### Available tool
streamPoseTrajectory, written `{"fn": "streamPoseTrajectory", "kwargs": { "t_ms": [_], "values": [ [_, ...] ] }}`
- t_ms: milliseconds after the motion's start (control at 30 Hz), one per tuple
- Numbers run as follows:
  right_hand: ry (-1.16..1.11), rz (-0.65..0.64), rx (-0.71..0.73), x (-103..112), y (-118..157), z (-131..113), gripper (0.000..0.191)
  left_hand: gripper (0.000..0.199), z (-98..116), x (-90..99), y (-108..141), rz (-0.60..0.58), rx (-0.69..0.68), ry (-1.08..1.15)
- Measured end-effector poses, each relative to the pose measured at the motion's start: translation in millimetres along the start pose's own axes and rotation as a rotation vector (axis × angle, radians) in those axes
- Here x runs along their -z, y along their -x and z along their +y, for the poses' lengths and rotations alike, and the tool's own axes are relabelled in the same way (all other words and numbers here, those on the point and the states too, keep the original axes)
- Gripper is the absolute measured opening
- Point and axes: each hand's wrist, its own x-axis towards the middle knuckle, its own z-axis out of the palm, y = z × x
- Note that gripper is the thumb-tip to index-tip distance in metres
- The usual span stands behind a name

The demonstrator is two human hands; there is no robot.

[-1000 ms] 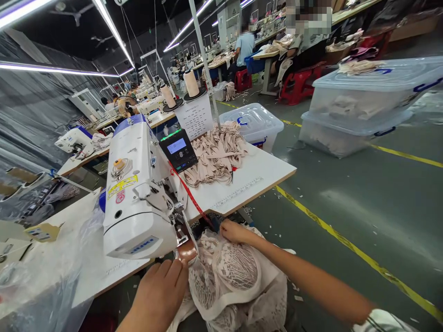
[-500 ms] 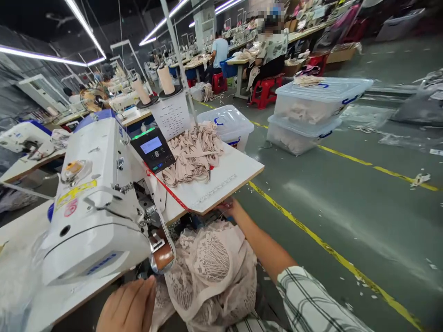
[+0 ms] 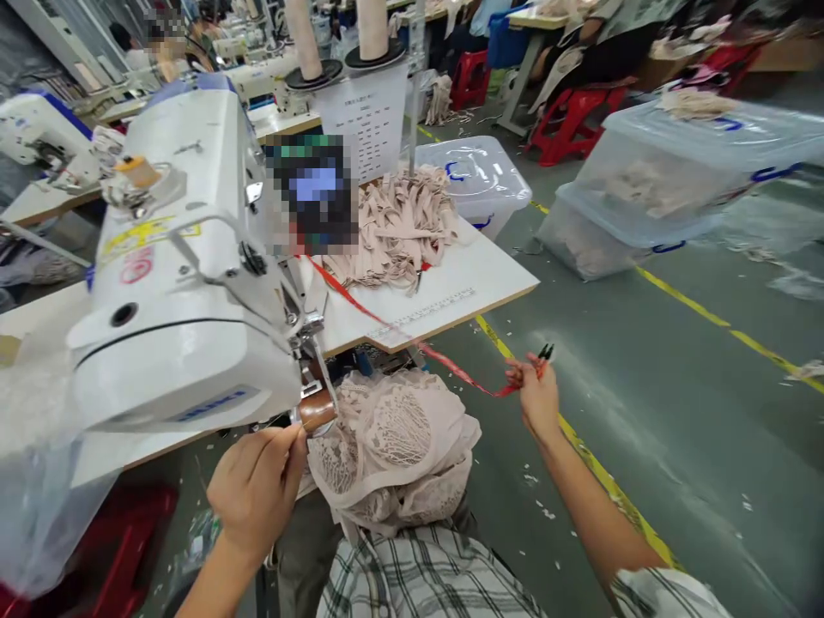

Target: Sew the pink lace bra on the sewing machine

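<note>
My left hand (image 3: 257, 472) is closed in a pinch beside the copper-coloured plate (image 3: 318, 410) at the head of the white sewing machine (image 3: 186, 360); a thin thread seems to be at its fingertips. Out to the right, over the floor, my right hand (image 3: 537, 390) holds small thread snips (image 3: 545, 352) with dark tips. A red ribbon (image 3: 451, 367) runs from the machine side across the table corner to that hand. The beige lace garment (image 3: 399, 438) lies bunched on my lap, below the table edge.
Beige straps (image 3: 405, 223) are heaped on the white table (image 3: 444, 296) beside two thread cones. Clear lidded boxes (image 3: 644, 180) stand on the floor behind, near a red stool (image 3: 579, 120). Another red stool (image 3: 129, 549) is at lower left. People sit further back.
My right hand has come out from under the table edge and moved right, with the snips and stretched ribbon now visible. My left hand has risen towards the copper-coloured plate. The view has shifted.
</note>
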Motion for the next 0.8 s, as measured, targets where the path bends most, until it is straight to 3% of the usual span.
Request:
{"fn": "streamPoseTrajectory", "kwargs": {
  "t_ms": [100, 167, 200, 267, 300, 367, 433, 700, 800],
  "values": [
    [0.324, -0.303, 0.239, -19, 65, -15, 0.032, 0.018, 3, -1.2, 1, -0.020, 0.091, 0.025],
    [0.368, -0.612, 0.209, -38, 118, -29, 0.022, 0.015, 6, -1.9, -1, -0.026, 0.147, 0.040],
    [0.303, -0.806, 0.109, -50, 144, -34, 0.024, 0.013, 7, -2.0, -2, -0.029, 0.168, 0.043],
    [0.143, -1.186, -0.279, -74, 190, -41, 0.039, 0.012, 10, -1.6, -5, -0.036, 0.198, 0.049],
    [0.045, -1.265, -0.475, -85, 208, -41, 0.047, 0.012, 11, -1.0, -7, -0.036, 0.209, 0.055],
    [-0.070, -1.310, -0.744, -104, 234, -36, 0.054, 0.012, 13, 0.9, -9, -0.039, 0.230, 0.070],
    [-0.115, -1.271, -0.824, -116, 247, -28, 0.052, 0.012, 14, 3.6, -9, -0.038, 0.250, 0.088],
    [-0.200, -1.202, -0.664, -126, 257, -17, 0.046, 0.012, 25, 10.3, -3, -0.085, 0.191, 0.110],
    [-0.199, -1.166, -0.649, -128, 251, -16, 0.047, 0.009, 22, 8.2, -4, -0.081, 0.255, 0.154]
  ]
}}
